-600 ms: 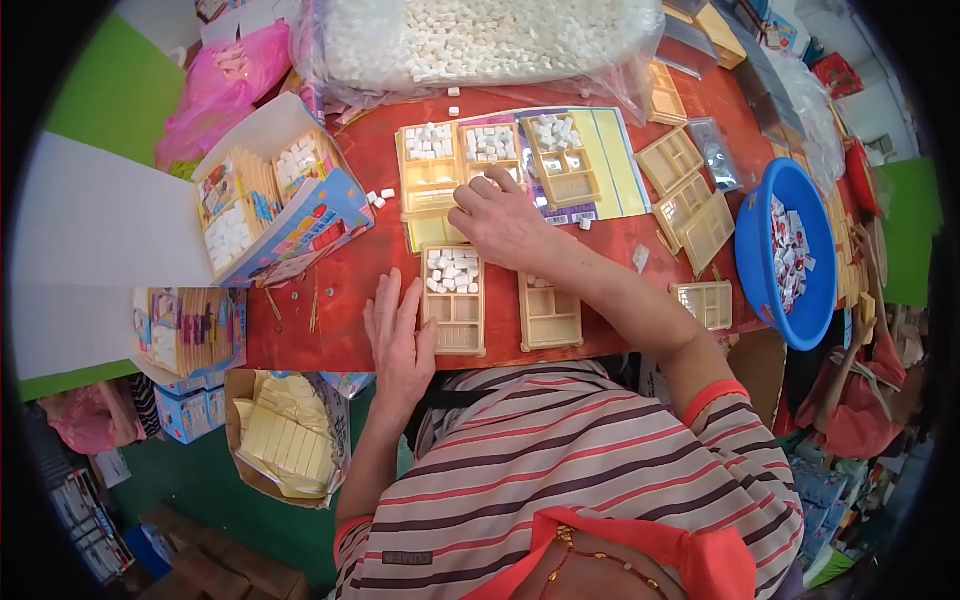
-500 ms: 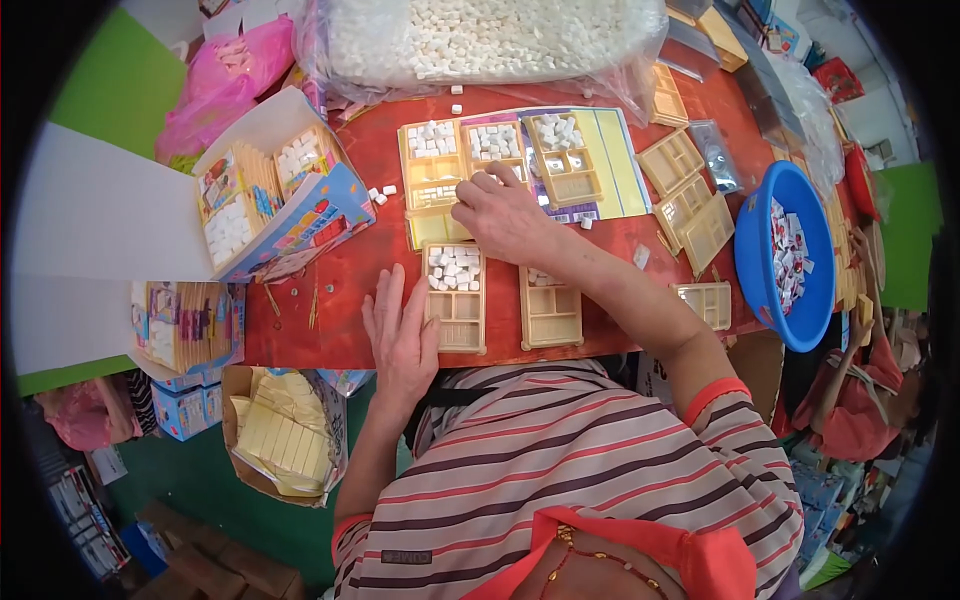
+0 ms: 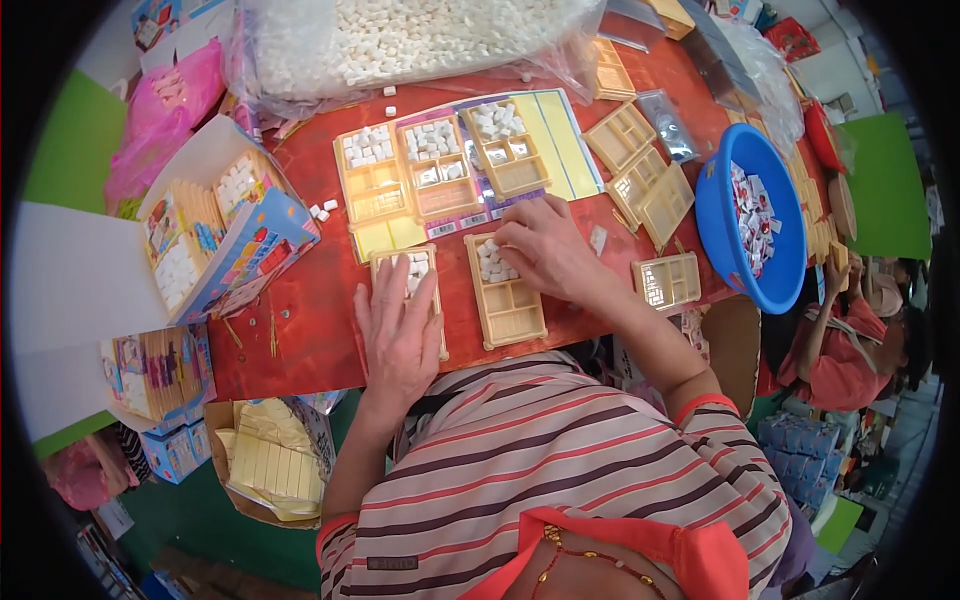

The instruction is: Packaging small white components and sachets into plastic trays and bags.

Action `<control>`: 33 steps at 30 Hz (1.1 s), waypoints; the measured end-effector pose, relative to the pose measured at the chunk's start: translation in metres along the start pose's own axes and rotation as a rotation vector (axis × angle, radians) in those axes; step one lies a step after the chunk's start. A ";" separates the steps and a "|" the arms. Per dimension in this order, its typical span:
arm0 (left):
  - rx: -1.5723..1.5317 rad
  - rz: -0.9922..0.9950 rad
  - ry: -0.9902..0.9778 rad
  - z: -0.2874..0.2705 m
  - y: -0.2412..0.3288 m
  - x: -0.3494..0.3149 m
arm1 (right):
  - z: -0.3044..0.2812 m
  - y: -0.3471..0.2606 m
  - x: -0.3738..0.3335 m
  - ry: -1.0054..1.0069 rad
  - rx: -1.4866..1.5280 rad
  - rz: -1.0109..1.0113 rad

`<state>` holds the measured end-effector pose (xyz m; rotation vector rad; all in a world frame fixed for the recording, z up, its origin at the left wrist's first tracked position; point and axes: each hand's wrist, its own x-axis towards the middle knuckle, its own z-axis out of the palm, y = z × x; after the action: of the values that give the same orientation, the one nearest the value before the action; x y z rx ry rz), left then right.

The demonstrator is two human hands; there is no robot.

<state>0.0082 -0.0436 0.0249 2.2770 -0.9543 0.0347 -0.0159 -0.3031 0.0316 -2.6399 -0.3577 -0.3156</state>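
Note:
My left hand (image 3: 398, 325) lies with fingers stretched over a near cream plastic tray (image 3: 445, 345), covering much of it; white cubes (image 3: 418, 265) show past the fingertips. At the near tray beside it (image 3: 515, 323), my right hand (image 3: 552, 245) has its fingers bent down by the white cubes (image 3: 492, 262) in the top compartment. Those fingertips are partly hidden, so what they pinch cannot be made out. Farther back, three more trays stand side by side: a left one (image 3: 375, 200), a middle one (image 3: 446, 196) and a right one (image 3: 518, 178), with white cubes in their top compartments.
A clear bag of white cubes (image 3: 430, 45) spans the back. On the left stands an open printed box (image 3: 255, 235) with filled trays. Rightward are several loose trays (image 3: 667, 205) and a blue basin (image 3: 712, 215) of small packets. Another person (image 3: 835, 350) is at the far right.
My right hand has come from the back trays to the near right tray. My left hand has shifted from beside the near left tray to over it. The whole view has swung somewhat rightward.

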 end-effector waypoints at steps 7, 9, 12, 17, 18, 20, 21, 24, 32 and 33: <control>0.171 0.042 -0.207 0.016 0.027 0.029 | -0.004 -0.003 -0.014 0.083 -0.015 0.056; 0.167 0.085 -0.214 0.027 0.030 0.035 | -0.007 -0.003 -0.024 0.113 -0.007 0.069; 0.176 0.074 -0.279 0.041 0.032 0.042 | -0.010 -0.002 -0.039 0.181 -0.002 0.092; 0.229 0.123 -0.341 0.050 0.035 0.040 | -0.035 0.018 -0.072 0.396 -0.284 0.308; 0.222 0.117 -0.338 0.050 0.035 0.041 | -0.043 0.025 -0.078 0.412 -0.372 0.391; 0.197 0.144 -0.315 0.052 0.035 0.043 | -0.057 0.040 -0.090 0.405 -0.489 0.500; 0.179 0.152 -0.289 0.051 0.036 0.045 | -0.063 0.047 -0.094 0.390 -0.590 0.595; 0.176 0.159 -0.294 0.045 0.045 0.053 | -0.059 0.073 -0.107 0.277 -0.684 0.662; 0.079 0.212 -0.167 0.025 0.056 0.081 | -0.078 0.057 -0.083 0.299 -0.582 0.416; -0.001 0.249 -0.182 0.021 0.057 0.089 | -0.080 0.052 -0.079 0.311 -0.537 0.326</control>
<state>0.0317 -0.1410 0.0644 2.1751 -1.3283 -0.0670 -0.0870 -0.4005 0.0580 -3.0263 0.3017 -0.7907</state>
